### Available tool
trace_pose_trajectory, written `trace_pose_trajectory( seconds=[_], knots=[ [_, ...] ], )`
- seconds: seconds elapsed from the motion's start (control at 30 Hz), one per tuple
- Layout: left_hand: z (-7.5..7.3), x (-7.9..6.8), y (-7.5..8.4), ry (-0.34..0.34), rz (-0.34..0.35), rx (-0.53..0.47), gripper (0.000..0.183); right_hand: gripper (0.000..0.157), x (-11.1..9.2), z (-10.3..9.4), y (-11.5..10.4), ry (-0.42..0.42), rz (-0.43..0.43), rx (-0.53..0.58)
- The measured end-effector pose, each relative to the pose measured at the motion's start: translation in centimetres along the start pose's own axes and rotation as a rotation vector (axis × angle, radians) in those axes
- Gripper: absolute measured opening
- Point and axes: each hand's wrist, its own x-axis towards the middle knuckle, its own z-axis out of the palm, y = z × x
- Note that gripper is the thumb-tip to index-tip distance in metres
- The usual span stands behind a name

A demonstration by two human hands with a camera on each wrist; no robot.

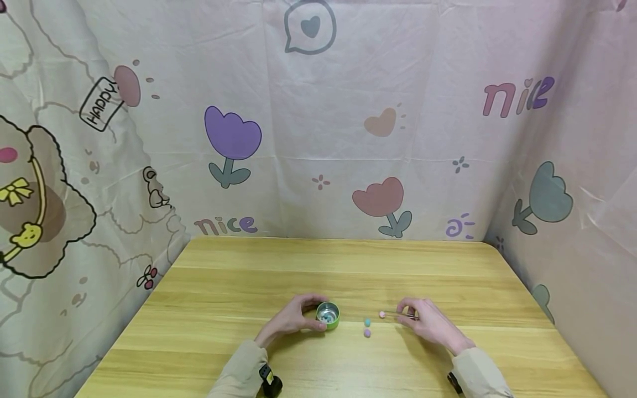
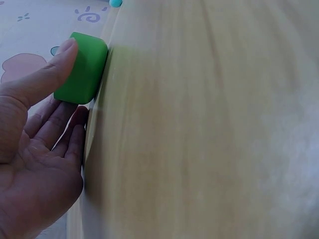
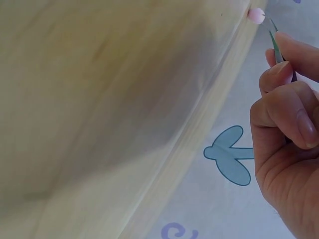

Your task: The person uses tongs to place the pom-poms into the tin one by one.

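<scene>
My left hand [image 1: 297, 317] holds a small round tin [image 1: 334, 325], green outside and silvery inside, between thumb and fingers on the wooden table. In the left wrist view the thumb lies along the green wall of the tin [image 2: 88, 69]. My right hand [image 1: 429, 320] pinches a pair of thin metal tweezers [image 1: 398, 314], which point left. At their tips is a pink ball [image 1: 382, 314]; in the right wrist view the tips stand right at the pink ball [image 3: 256, 16]. Between the hands lie a blue ball [image 1: 367, 321] and a purple ball [image 1: 367, 333].
The wooden table [image 1: 239, 276] stretches out around both hands. Behind its far edge hangs a printed cloth [image 1: 308, 110] with flowers and lettering, and more cloth closes in the left and right sides. Something small shows on the tin's floor.
</scene>
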Motion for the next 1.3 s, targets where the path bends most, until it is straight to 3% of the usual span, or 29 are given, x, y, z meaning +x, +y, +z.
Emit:
trace_pose_trajectory(
  seconds=[0.7, 1.3],
  knots=[
    [0.09, 0.06, -0.25, 0.002, 0.010, 0.013, 0.061, 0.005, 0.29, 0.28, -0.21, 0.010, -0.034, -0.046],
    [-0.03, -0.04, -0.14, -0.002, 0.015, 0.007, 0.059, 0.010, 0.30, 0.27, -0.45, 0.036, -0.029, -0.042]
  ],
)
